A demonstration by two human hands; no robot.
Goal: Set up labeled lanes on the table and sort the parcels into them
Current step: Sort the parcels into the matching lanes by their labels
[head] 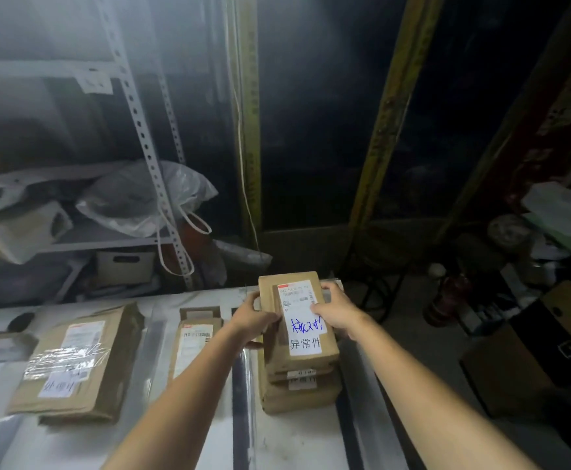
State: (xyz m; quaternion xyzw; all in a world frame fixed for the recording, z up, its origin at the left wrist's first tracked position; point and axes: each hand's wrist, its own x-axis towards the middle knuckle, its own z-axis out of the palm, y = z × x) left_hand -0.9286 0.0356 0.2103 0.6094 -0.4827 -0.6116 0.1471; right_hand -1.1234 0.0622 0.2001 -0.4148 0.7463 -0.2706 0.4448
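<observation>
your left hand (255,321) and right hand (337,313) both clasp the top parcel (298,349), one on each long edge, thumbs laid on its upper face, the right thumb on its white label. directly beneath your grip it sits atop a stack of brown parcels (299,396) on the white table (294,439). left of your left hand, past a dark strip (241,401), lies a narrow parcel (193,344); further left, a large taped parcel (73,364).

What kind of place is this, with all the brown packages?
Probably a parcel storeroom or sorting spot: labelled brown parcels lie in separate piles on a white table, and a metal shelf rack behind holds bags and boxes.
</observation>
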